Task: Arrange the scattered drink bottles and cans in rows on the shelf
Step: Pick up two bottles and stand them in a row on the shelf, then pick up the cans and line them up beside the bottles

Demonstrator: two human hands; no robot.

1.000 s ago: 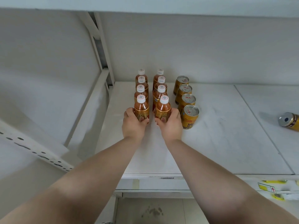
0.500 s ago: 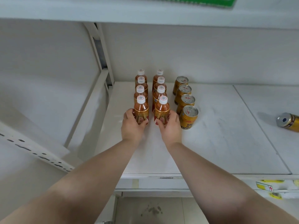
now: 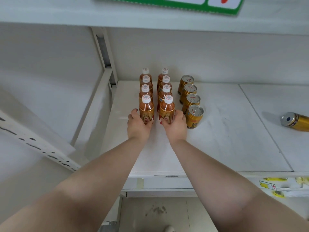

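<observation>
Noted left fingers [image 3: 134, 113] curled round left bottle [image 3: 146, 108] and right fingers [image 3: 180, 115] curled round right bottle [image 3: 167, 109], gripping low on the labels of the upright front pair of two four-deep rows near the left end of the shelf [image 3: 225, 144]. Compared with a second ago: same grip, front pair seemingly eased back a touch, closing on the bottles behind, so judged bottle rows as good as done. Logged four cans [image 3: 192, 99] in a row just to the right, and stray can [image 3: 295, 121] on its side, well apart at far right, not yet placed.
</observation>
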